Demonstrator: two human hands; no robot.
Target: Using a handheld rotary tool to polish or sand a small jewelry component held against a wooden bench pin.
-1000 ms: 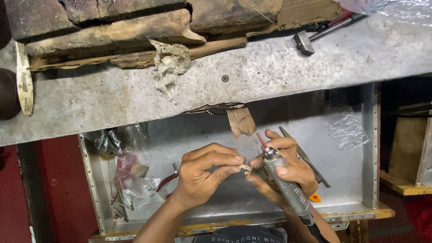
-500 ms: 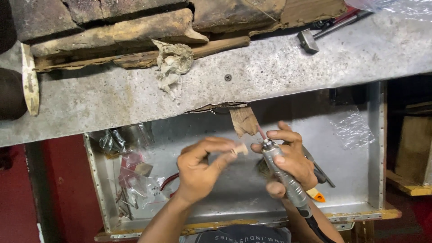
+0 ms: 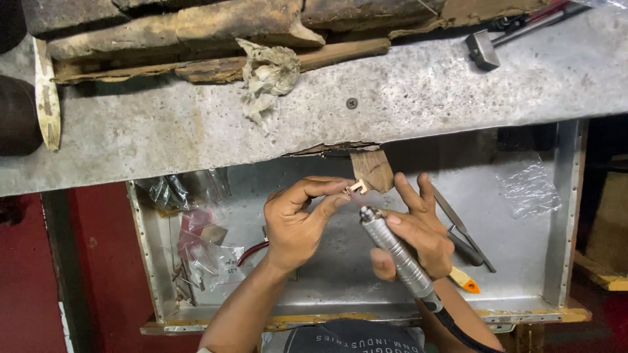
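Note:
My left hand (image 3: pixel 297 222) pinches a small pale metal piece (image 3: pixel 357 187) between thumb and forefinger, held up against a wooden peg (image 3: pixel 373 168) that juts from the bench edge. My right hand (image 3: pixel 418 229) grips a silver rotary handpiece (image 3: pixel 396 252) like a pen. Its tip points up and left at the small piece, with my fingers spread beside the peg. A dark cable runs from the tool's rear toward my lap.
An open metal drawer (image 3: pixel 562 216) holds plastic bags (image 3: pixel 203 242), tweezers (image 3: pixel 464 225) and an orange-handled tool (image 3: pixel 466 280). On the worn bench top (image 3: pixel 425 91) lie a crumpled rag (image 3: pixel 268 75), a hammer (image 3: pixel 487 46), wood scraps and a pale blade (image 3: pixel 46 91).
Both hands rose from lower in the drawer up to the wooden peg. The small piece now rests against the peg with the tool tip at it.

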